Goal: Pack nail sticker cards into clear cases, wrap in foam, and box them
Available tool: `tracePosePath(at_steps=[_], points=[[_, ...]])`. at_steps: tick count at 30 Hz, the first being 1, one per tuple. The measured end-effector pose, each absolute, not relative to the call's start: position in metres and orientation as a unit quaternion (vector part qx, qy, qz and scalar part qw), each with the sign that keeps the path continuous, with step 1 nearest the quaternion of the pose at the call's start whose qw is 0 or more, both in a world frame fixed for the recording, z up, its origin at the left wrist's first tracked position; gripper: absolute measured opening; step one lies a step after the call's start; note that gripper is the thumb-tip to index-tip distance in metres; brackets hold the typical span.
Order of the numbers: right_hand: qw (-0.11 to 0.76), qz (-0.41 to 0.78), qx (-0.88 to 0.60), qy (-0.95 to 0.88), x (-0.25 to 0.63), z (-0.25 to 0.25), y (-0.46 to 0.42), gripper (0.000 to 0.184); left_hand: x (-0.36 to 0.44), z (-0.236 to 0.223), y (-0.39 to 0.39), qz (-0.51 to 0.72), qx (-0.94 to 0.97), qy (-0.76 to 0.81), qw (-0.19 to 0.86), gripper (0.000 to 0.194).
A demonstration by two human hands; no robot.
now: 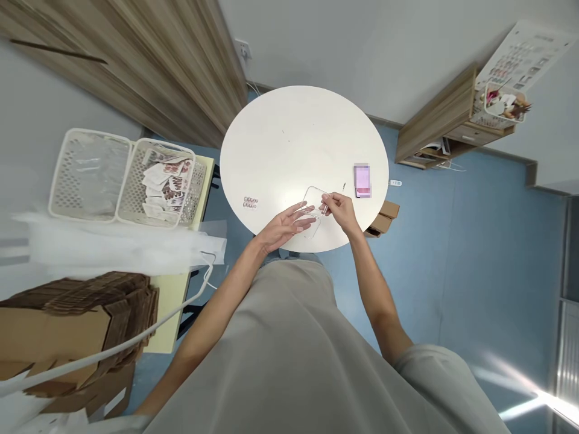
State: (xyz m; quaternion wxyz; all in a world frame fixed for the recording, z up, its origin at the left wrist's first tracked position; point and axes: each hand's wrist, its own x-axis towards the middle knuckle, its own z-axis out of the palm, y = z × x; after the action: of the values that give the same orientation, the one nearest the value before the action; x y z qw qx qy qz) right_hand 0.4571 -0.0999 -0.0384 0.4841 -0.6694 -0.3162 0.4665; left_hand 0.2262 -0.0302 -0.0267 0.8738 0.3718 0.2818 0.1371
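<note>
Above the near part of the round white table (289, 132), I hold a clear, see-through plastic case (313, 191) with rounded edges. It seems to have two panels, one higher and one lower, but its outline is faint. My right hand (340, 210) pinches its right side between thumb and fingertips. My left hand (287, 226) is on its left side, the fingers fairly straight and the case between them and the thumb. To the left on the table lies a small set of reddish-brown false nails (250, 203) in two rows.
A phone (362, 181) with a lit pink screen lies at the table's right. Left of me, a yellow side table (169, 337) bears white baskets (122, 141) of plastic bags and printed packets, and stacked cardboard (54, 337). A wooden cabinet (438, 114) stands at the right wall.
</note>
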Motion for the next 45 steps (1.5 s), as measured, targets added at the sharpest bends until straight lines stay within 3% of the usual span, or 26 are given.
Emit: tracePosePath(at_steps=[3, 9, 16, 20, 27, 31, 35, 39, 45], points=[[0.478, 0.469, -0.667, -0.327, 0.457, -0.035, -0.099, 0.068, 0.226, -0.026, -0.027, 0.139, 0.367, 0.282, 0.876, 0.08], [0.467, 0.469, -0.665, -0.345, 0.44, -0.037, -0.089, 0.068, 0.21, -0.035, -0.024, 0.174, 0.342, 0.317, 0.867, 0.06], [0.425, 0.443, -0.7, -0.366, 0.396, -0.076, -0.038, 0.061, 0.161, -0.044, -0.016, 0.258, 0.32, 0.397, 0.82, 0.058], [0.325, 0.411, -0.733, -0.434, 0.356, -0.117, 0.005, 0.039, 0.121, -0.049, -0.008, 0.321, 0.29, 0.447, 0.783, 0.056], [0.072, 0.363, -0.736, -0.566, 0.278, -0.176, 0.053, 0.057, 0.052, -0.05, -0.006, 0.39, 0.229, 0.51, 0.732, 0.053], [-0.01, 0.327, -0.739, -0.589, 0.258, -0.188, 0.061, 0.056, 0.022, -0.05, -0.006, 0.417, 0.205, 0.517, 0.719, 0.052], [-0.028, 0.296, -0.736, -0.608, 0.25, -0.189, 0.06, 0.037, 0.006, -0.054, -0.001, 0.439, 0.166, 0.505, 0.724, 0.051], [-0.029, 0.313, -0.753, -0.579, 0.249, -0.186, 0.052, 0.031, 0.005, -0.057, 0.012, 0.438, 0.142, 0.483, 0.745, 0.047], [0.042, 0.338, -0.784, -0.519, 0.276, -0.163, 0.023, 0.013, 0.036, -0.061, 0.042, 0.396, 0.138, 0.44, 0.794, 0.041]])
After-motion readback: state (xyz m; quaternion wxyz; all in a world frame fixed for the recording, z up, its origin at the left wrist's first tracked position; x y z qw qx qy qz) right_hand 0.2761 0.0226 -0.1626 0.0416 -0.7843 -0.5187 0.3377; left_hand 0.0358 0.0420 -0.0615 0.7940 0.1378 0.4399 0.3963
